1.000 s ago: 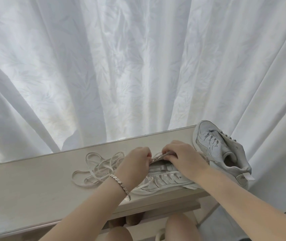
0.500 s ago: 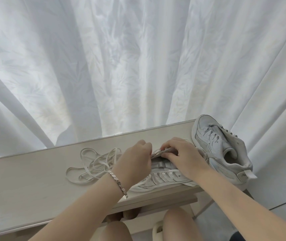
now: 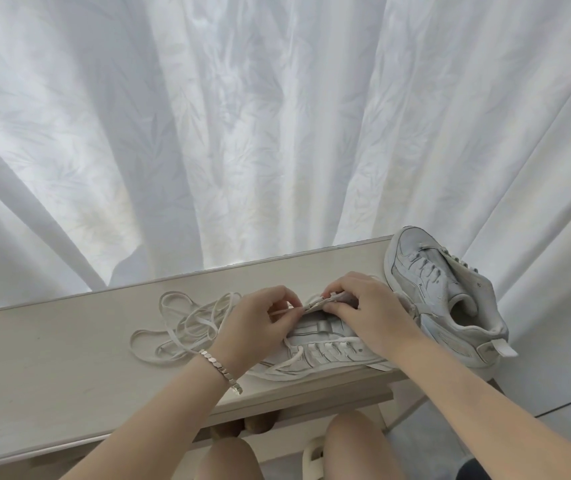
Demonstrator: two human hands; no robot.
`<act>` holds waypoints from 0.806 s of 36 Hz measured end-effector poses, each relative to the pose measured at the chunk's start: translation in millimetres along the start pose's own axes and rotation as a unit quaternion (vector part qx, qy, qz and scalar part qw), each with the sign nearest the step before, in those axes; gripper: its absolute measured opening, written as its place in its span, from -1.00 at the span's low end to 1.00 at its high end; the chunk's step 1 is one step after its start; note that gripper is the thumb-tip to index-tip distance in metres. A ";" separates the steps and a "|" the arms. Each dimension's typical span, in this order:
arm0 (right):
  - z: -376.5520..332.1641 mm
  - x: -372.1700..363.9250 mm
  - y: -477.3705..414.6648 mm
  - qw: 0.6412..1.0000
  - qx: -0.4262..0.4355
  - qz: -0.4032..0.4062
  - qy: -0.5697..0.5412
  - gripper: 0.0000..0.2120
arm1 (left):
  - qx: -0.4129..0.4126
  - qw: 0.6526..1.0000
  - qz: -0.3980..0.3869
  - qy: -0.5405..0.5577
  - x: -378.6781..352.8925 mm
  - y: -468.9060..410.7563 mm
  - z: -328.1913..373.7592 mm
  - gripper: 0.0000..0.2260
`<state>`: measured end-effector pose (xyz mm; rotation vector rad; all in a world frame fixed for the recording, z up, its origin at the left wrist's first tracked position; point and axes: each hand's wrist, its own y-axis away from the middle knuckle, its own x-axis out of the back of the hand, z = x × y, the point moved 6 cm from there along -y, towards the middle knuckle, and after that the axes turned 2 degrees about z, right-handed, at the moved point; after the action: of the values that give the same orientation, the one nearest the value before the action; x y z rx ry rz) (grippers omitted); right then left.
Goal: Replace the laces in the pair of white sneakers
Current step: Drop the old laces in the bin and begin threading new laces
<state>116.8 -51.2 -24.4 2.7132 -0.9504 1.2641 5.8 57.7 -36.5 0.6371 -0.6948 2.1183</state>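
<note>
A white sneaker [image 3: 325, 351] lies on its side on the pale wooden table [image 3: 69, 358], sole towards me. My left hand [image 3: 260, 323] pinches a white lace end at the sneaker's eyelet flap. My right hand [image 3: 370, 317] grips that flap and holds the shoe down, its fingers curled over the upper. A second white sneaker [image 3: 447, 296] stands upright at the table's right end, laced. A loose tangle of white laces [image 3: 187, 323] lies on the table just left of my left hand.
A white patterned curtain [image 3: 277, 133] hangs right behind the table. The table's front edge [image 3: 294, 396] has a lower ledge, with my knees [image 3: 357, 441] beneath it. A silver bracelet [image 3: 221, 368] is on my left wrist. Floor shows at the far right.
The view tilted slightly. My left hand has opened up a little and now pinches a lace end beside the flap; my right hand stays on the flap.
</note>
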 end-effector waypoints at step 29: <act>-7.3 1.0 9.4 0.999 0.015 0.036 0.005 -0.92 | 0.013 1.000 0.002 -0.013 -10.1 0.3 -9.6 -0.91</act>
<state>107.2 -57.5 -21.1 2.7157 -1.0455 1.3122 9.2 58.6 -49.9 0.6788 -0.6844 2.1282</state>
